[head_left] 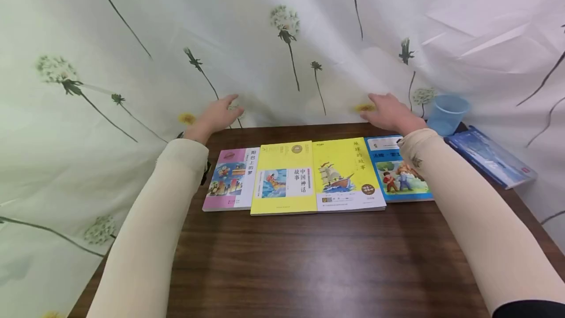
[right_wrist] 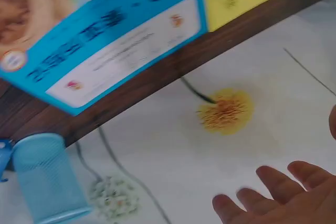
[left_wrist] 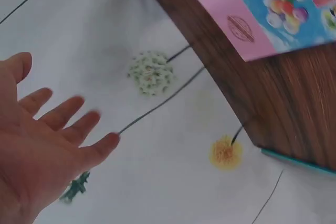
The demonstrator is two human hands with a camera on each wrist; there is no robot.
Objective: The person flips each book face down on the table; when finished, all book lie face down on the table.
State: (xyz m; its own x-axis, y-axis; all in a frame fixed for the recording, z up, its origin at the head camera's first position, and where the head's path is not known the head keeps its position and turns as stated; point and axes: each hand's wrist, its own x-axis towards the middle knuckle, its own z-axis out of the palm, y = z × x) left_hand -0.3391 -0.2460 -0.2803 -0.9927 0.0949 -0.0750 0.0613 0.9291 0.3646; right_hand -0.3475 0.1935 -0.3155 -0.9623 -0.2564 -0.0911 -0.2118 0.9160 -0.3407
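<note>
Both hands are held out above the back edge of the table, fingers spread and holding nothing. My left hand (head_left: 219,114) is beyond the pink-and-white book (head_left: 228,180); the left wrist view shows its palm and loosely bent fingers. My right hand (head_left: 389,112) is beyond the blue book (head_left: 395,173), whose right part the sleeve hides. Between them lie two yellow books side by side: one with a small blue picture (head_left: 282,180), the other with a sailing ship (head_left: 346,175). The row of books lies flat, covers up.
A light blue cup-shaped container (head_left: 447,114) stands at the back right corner. Beside it a blue book (head_left: 492,156) lies at an angle near the table's right edge. A dandelion-print curtain (head_left: 265,63) hangs behind the brown wooden table (head_left: 309,259).
</note>
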